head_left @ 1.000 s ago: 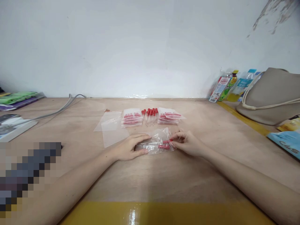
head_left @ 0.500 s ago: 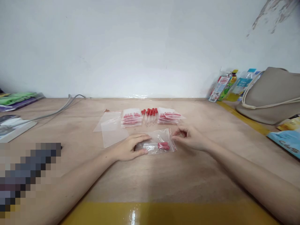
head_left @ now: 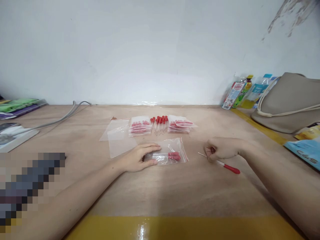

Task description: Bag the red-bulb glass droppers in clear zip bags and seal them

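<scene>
My left hand [head_left: 136,157] lies with its fingers stretched apart on the left end of a clear zip bag [head_left: 163,160]. Inside that bag are droppers with red rubber bulbs [head_left: 174,156], their clear tubes pointing left. To the right of the bag, the fingers of my right hand [head_left: 218,149] are closed around the clear tube of a loose dropper [head_left: 231,168]. Its red bulb sticks out to the lower right, and its thin tip shows left of the fingers. My fingertips partly hide the tube.
Behind the bag lie a row of loose droppers [head_left: 161,122] and two stacks of filled bags [head_left: 140,128] [head_left: 180,126]. Flat bags [head_left: 120,143] lie to their left. Bottles [head_left: 257,93] and a grey drawstring bag [head_left: 287,103] stand at the right; a cable [head_left: 60,119] runs at the left.
My right hand has left the bag's zip edge and moved right. A dropper now shows in its fingers. My left hand stays on the bag.
</scene>
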The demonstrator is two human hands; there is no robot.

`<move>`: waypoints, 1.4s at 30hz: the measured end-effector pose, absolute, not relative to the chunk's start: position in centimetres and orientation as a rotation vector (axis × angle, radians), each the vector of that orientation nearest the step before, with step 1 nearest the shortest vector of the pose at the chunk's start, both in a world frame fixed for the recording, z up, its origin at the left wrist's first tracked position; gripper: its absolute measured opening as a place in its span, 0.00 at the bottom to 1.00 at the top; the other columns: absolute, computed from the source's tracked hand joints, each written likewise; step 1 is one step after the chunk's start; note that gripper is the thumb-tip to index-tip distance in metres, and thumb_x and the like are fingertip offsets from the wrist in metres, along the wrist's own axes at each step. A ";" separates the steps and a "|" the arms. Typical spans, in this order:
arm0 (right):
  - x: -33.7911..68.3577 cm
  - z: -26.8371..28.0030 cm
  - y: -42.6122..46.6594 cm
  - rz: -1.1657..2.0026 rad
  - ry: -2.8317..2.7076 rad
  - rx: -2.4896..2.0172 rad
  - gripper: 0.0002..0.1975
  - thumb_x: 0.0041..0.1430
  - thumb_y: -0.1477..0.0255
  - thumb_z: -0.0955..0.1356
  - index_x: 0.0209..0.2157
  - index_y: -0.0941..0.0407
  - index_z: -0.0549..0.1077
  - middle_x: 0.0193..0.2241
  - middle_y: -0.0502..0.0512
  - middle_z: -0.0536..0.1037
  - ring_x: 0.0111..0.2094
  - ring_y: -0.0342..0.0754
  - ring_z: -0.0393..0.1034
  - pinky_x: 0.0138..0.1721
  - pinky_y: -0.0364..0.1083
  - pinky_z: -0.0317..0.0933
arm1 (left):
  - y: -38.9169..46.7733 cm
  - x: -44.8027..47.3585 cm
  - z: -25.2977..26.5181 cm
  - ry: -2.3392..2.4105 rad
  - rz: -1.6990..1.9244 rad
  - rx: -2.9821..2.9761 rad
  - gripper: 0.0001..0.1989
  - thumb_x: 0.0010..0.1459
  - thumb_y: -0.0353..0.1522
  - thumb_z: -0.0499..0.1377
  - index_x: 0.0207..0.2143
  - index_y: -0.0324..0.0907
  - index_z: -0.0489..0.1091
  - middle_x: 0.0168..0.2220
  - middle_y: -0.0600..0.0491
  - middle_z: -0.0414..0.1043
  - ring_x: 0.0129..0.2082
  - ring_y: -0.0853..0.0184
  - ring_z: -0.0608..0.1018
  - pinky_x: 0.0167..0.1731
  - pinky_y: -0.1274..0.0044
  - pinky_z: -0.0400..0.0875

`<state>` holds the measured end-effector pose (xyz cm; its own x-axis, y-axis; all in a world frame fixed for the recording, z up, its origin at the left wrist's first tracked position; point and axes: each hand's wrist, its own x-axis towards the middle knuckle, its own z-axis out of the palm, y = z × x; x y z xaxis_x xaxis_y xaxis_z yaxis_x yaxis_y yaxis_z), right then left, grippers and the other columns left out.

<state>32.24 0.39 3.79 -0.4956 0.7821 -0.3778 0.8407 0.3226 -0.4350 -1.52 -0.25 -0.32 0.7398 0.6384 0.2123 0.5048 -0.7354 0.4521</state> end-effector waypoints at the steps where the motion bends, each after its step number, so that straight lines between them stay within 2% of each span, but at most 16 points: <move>1: 31.8 3.8 0.3 -0.974 2.514 1.512 0.08 0.44 0.68 0.68 0.18 0.56 0.70 0.17 0.49 0.70 0.18 0.40 0.60 0.19 0.40 0.51 | -0.2 -1.5 -0.3 0.877 0.506 2.575 0.24 0.58 0.39 0.56 0.56 0.46 0.60 0.57 0.47 0.62 0.56 0.59 0.66 0.55 0.63 0.61; 4: 30.8 3.7 0.0 -1.047 2.704 1.474 0.08 0.52 0.67 0.63 0.26 0.57 0.69 0.20 0.50 0.70 0.21 0.40 0.61 0.22 0.40 0.54 | -0.2 -1.5 -0.4 0.880 0.499 2.571 0.24 0.58 0.40 0.56 0.56 0.45 0.60 0.57 0.47 0.61 0.56 0.60 0.65 0.56 0.64 0.60; 7: 30.5 3.4 0.1 -0.820 2.892 1.433 0.08 0.55 0.68 0.62 0.30 0.57 0.69 0.25 0.52 0.72 0.25 0.43 0.62 0.26 0.42 0.55 | -0.3 -1.5 -0.3 0.890 0.496 2.564 0.24 0.58 0.40 0.56 0.56 0.45 0.60 0.57 0.47 0.61 0.56 0.60 0.65 0.56 0.64 0.60; 12: 30.2 2.6 0.6 -0.540 3.025 1.384 0.08 0.55 0.69 0.63 0.30 0.56 0.72 0.27 0.53 0.75 0.26 0.44 0.64 0.29 0.43 0.56 | -0.4 -1.4 -0.1 0.884 0.512 2.573 0.24 0.58 0.40 0.56 0.57 0.45 0.60 0.56 0.47 0.62 0.56 0.60 0.66 0.55 0.64 0.61; 16: 28.5 1.0 0.8 -0.536 3.169 1.308 0.11 0.58 0.69 0.62 0.37 0.54 0.75 0.33 0.54 0.77 0.32 0.45 0.69 0.34 0.44 0.59 | -0.4 -1.4 -0.2 0.899 0.505 2.578 0.25 0.58 0.40 0.56 0.57 0.45 0.59 0.57 0.47 0.62 0.56 0.59 0.65 0.55 0.64 0.61; 19: 27.2 -0.4 0.8 -0.553 3.295 1.290 0.13 0.60 0.68 0.61 0.38 0.53 0.76 0.35 0.56 0.75 0.36 0.46 0.69 0.37 0.45 0.61 | -0.3 -1.5 -0.3 0.911 0.489 2.575 0.25 0.58 0.41 0.56 0.57 0.46 0.59 0.57 0.48 0.61 0.56 0.59 0.65 0.56 0.64 0.60; 24: 28.2 -0.2 0.9 -0.648 3.291 1.437 0.14 0.55 0.66 0.65 0.42 0.56 0.72 0.39 0.58 0.72 0.39 0.48 0.67 0.39 0.47 0.62 | -0.3 -1.4 -0.2 0.914 0.475 2.570 0.25 0.58 0.41 0.55 0.57 0.45 0.58 0.57 0.48 0.61 0.56 0.59 0.65 0.56 0.64 0.60; 27: 30.3 0.9 0.8 -0.525 3.154 1.574 0.16 0.49 0.65 0.69 0.40 0.57 0.71 0.38 0.57 0.72 0.38 0.50 0.66 0.39 0.48 0.61 | -0.3 -1.4 -0.2 0.916 0.483 2.570 0.25 0.58 0.41 0.55 0.57 0.44 0.59 0.57 0.47 0.61 0.56 0.60 0.65 0.56 0.65 0.60; 29: 31.3 1.4 0.6 -0.518 3.073 1.551 0.14 0.48 0.66 0.69 0.37 0.57 0.72 0.34 0.56 0.73 0.36 0.49 0.66 0.38 0.48 0.60 | -0.3 -1.4 -0.2 0.910 0.489 2.572 0.25 0.58 0.40 0.55 0.57 0.44 0.59 0.57 0.47 0.62 0.56 0.60 0.65 0.56 0.65 0.60; 31: 31.7 1.4 0.5 -0.620 2.988 1.538 0.10 0.50 0.66 0.67 0.33 0.57 0.72 0.29 0.54 0.73 0.31 0.46 0.65 0.32 0.46 0.59 | -0.4 -1.4 -0.2 0.902 0.496 2.576 0.25 0.58 0.40 0.55 0.57 0.44 0.59 0.56 0.47 0.62 0.56 0.60 0.66 0.55 0.65 0.61; 34: 31.4 0.7 0.4 -0.784 2.959 1.581 0.10 0.54 0.65 0.65 0.32 0.57 0.72 0.26 0.52 0.73 0.25 0.43 0.62 0.26 0.43 0.57 | -0.3 -1.5 -0.3 0.901 0.508 2.581 0.25 0.58 0.40 0.55 0.57 0.44 0.59 0.56 0.47 0.62 0.55 0.60 0.66 0.55 0.65 0.61; 38: 30.0 -0.5 0.7 -0.846 3.169 1.640 0.11 0.55 0.64 0.65 0.34 0.57 0.73 0.29 0.54 0.75 0.29 0.44 0.65 0.30 0.44 0.58 | -0.3 -1.5 -0.4 0.905 0.501 2.584 0.25 0.58 0.40 0.55 0.57 0.44 0.59 0.57 0.47 0.62 0.56 0.60 0.66 0.55 0.65 0.61; 42: 28.1 -1.8 0.9 -1.013 3.240 1.825 0.11 0.51 0.64 0.68 0.32 0.57 0.73 0.25 0.51 0.74 0.24 0.42 0.63 0.25 0.42 0.57 | -0.1 -1.5 -0.5 0.915 0.482 2.583 0.26 0.58 0.41 0.55 0.57 0.44 0.58 0.57 0.48 0.61 0.56 0.61 0.65 0.56 0.66 0.60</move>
<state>28.08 0.90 -1.75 -0.3627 0.8712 0.3309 0.5276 0.4847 -0.6976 -1.48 -0.10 -0.45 0.7326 0.6519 0.1957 0.5302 -0.7269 0.4365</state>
